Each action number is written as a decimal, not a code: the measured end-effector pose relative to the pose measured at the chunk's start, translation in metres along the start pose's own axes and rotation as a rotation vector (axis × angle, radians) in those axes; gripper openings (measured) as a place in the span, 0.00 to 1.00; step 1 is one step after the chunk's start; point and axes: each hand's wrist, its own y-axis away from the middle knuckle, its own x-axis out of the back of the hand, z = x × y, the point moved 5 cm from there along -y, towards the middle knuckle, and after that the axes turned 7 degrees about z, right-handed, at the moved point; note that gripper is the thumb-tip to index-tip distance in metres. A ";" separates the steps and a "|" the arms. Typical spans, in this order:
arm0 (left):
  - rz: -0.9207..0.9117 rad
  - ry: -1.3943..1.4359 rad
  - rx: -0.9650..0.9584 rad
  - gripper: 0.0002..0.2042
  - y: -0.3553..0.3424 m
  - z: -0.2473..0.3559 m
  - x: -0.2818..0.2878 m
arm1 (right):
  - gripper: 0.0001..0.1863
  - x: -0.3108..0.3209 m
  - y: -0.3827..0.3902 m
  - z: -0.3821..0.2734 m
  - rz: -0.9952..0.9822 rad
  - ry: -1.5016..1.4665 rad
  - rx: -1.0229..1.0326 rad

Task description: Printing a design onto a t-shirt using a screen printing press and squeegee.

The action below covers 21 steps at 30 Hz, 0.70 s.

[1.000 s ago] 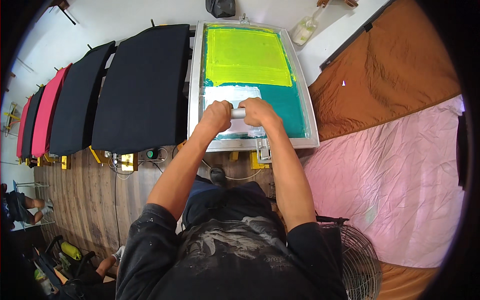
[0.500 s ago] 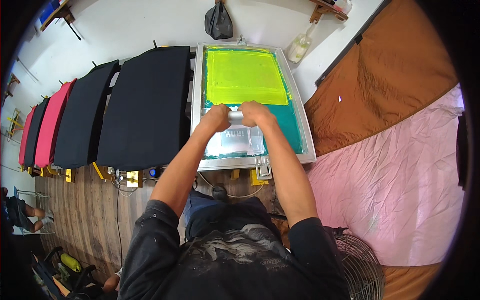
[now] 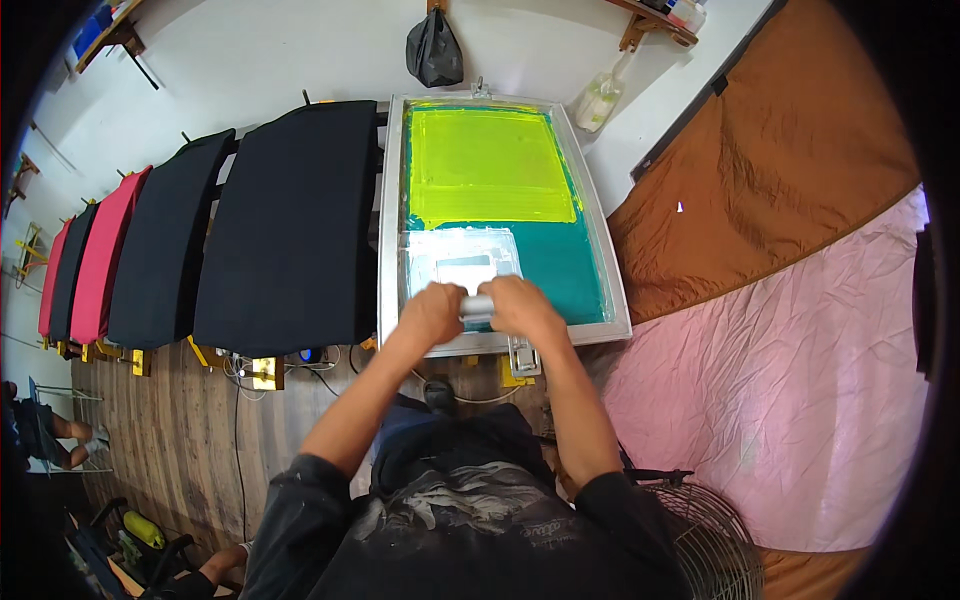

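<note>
My left hand (image 3: pixel 434 314) and my right hand (image 3: pixel 520 306) are both closed round the grey handle of a squeegee (image 3: pixel 477 307), side by side with a short gap between them. The squeegee is at the near end of a screen printing frame (image 3: pixel 612 270) with a pale metal rim; my hands hide its blade. The screen's mesh is green (image 3: pixel 560 260), with a large yellow-green patch (image 3: pixel 485 155) over its far half. In front of my hands, at the near left, lies a white inked area (image 3: pixel 440 245) around a small rectangle.
Left of the frame, platens carry black cloth (image 3: pixel 290 220) and red cloth (image 3: pixel 108 255) in a row. A metal clamp (image 3: pixel 523 357) juts from the frame's near edge. Brown cloth (image 3: pixel 760 170) and pink cloth (image 3: pixel 760 400) hang at right. A wire fan (image 3: pixel 705 530) stands nearby.
Both hands have drawn the squeegee toward me, from mid-screen to the frame's near end. More of the white area shows beyond my hands.
</note>
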 end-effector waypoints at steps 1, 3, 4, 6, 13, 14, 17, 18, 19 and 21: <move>0.053 0.001 -0.032 0.13 -0.012 -0.009 0.004 | 0.16 0.002 -0.017 0.001 -0.056 0.012 0.009; 0.097 -0.049 -0.019 0.13 -0.041 -0.016 0.016 | 0.16 0.013 -0.047 0.006 0.018 0.002 -0.017; 0.192 0.000 -0.029 0.13 -0.044 -0.018 0.020 | 0.16 0.019 -0.054 0.003 0.022 -0.010 -0.065; 0.294 0.035 -0.048 0.15 -0.048 -0.023 0.019 | 0.18 0.009 -0.062 0.007 0.032 0.020 -0.061; 0.252 0.123 -0.039 0.18 0.028 0.001 -0.009 | 0.15 -0.017 0.023 -0.007 0.226 -0.075 0.048; 0.210 0.106 -0.027 0.18 0.033 0.008 -0.005 | 0.15 -0.009 0.023 -0.008 0.226 -0.081 0.042; 0.029 0.066 0.039 0.14 0.015 0.007 0.008 | 0.14 0.000 0.003 -0.002 0.010 -0.043 0.049; 0.005 0.048 0.030 0.12 0.000 -0.003 0.004 | 0.15 0.002 -0.013 0.003 -0.043 -0.029 0.024; 0.048 0.007 -0.018 0.11 -0.016 -0.011 0.008 | 0.15 0.004 -0.031 0.007 -0.098 -0.016 -0.003; 0.096 -0.071 -0.044 0.10 -0.051 -0.040 0.013 | 0.16 0.012 -0.069 0.001 -0.087 0.045 -0.018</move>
